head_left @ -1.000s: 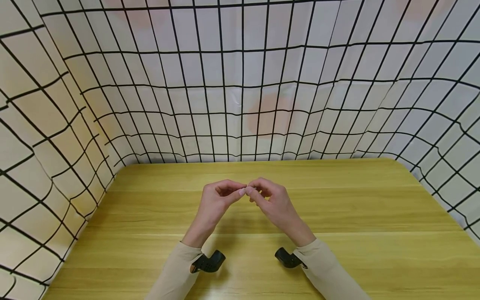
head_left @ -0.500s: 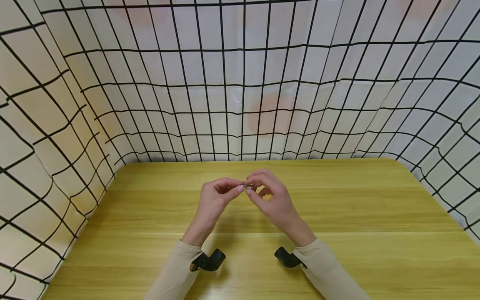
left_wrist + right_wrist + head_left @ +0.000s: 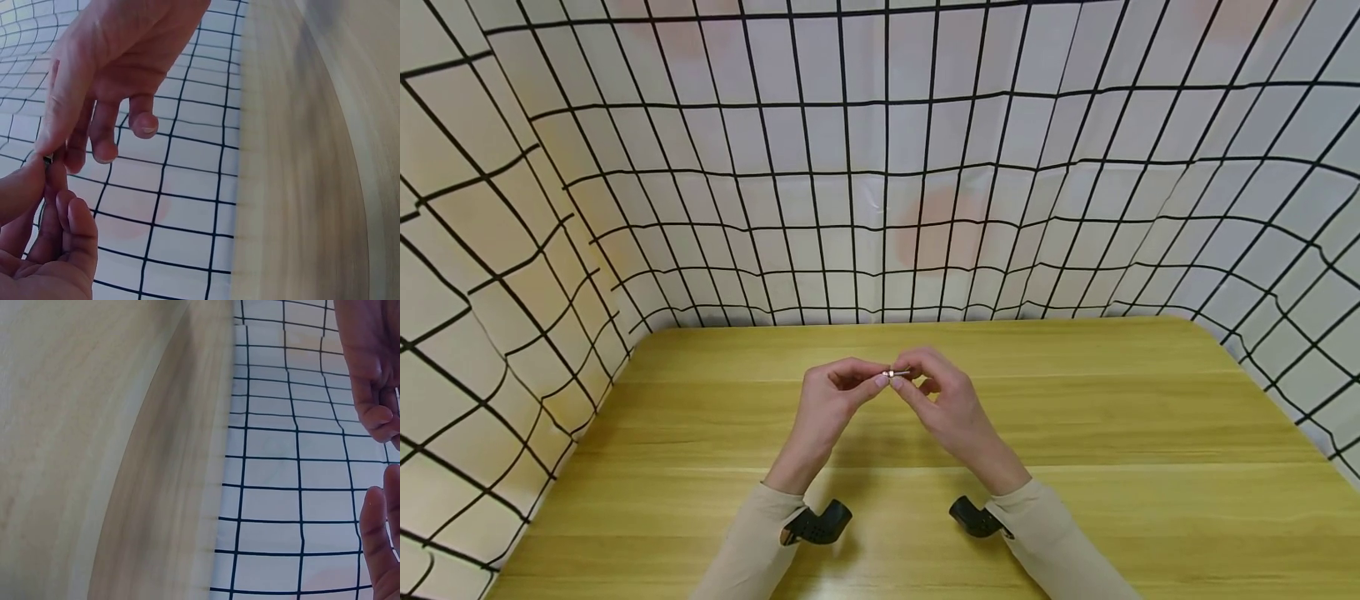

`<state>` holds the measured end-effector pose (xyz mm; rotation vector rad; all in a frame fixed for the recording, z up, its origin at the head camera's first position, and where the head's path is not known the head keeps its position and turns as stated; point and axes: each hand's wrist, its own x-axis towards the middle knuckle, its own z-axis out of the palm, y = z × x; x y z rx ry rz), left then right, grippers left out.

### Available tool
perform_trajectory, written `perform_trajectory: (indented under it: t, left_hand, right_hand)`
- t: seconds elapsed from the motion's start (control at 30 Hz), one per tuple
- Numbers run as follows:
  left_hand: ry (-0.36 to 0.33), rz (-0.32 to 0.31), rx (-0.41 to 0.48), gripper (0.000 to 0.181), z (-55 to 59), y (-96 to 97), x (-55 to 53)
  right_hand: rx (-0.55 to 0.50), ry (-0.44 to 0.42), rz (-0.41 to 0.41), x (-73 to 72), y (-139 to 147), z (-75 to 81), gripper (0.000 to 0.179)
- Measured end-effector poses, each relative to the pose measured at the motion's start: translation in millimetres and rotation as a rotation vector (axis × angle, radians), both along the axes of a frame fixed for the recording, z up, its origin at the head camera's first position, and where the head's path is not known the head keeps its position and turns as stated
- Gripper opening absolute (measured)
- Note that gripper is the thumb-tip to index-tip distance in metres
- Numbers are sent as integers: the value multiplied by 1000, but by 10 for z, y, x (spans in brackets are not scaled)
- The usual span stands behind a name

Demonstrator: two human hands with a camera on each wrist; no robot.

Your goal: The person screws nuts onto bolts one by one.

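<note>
Between the fingertips of both hands is a small bolt-like metal piece (image 3: 892, 374): a thin shiny shaft with a thicker bit near its left end. My left hand (image 3: 831, 404) pinches that left end between thumb and index finger. From the other side, my right hand (image 3: 951, 404) has its thumb and index finger on the piece, and the shaft points toward its palm. In the left wrist view the left hand (image 3: 44, 269) is low, the right hand (image 3: 119, 56) above it, and a dark speck of the piece shows where they meet. The right wrist view cuts off the fingertips.
A wood-grain table (image 3: 1075, 467) lies below the raised hands. White sheeting (image 3: 820, 196) with a black grid stands behind it and along its sides. Black wrist devices (image 3: 823, 523) sit at both beige cuffs.
The right thumb and fingers, earlier closed over the metal piece, have spread and shifted, so more of its shaft shows. The left hand keeps its pinch, almost unmoved.
</note>
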<state>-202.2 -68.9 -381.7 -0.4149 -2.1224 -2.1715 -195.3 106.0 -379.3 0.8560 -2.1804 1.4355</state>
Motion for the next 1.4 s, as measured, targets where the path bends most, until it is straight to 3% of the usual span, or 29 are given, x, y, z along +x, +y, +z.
perform_trajectory:
  t: [0.23,0.47,0.63,0.9,1.23,1.4]
  left_hand:
    - [16,-12,-53,10,7,9,11]
    - [13,-2,-73,10,4,19,14]
    - [6,23,-71,11,-4,17,6]
    - [11,14,-40,12,-10,10,-1]
    - [22,12,-46,10,10,10,9]
    - [21,-6,-39,10,10,5,13]
  right_hand:
    - [-26,-48,35,-142,66,-216,3]
    - [-49,-109,-9,-64,40,-119,9]
    - [-53,-39,17,54,23,55,14]
    - [-10,112,59,17,12,38,22]
    - [19,40,-2,-103,40,-149,17]
    - [14,22,16,-142,62,-215,13]
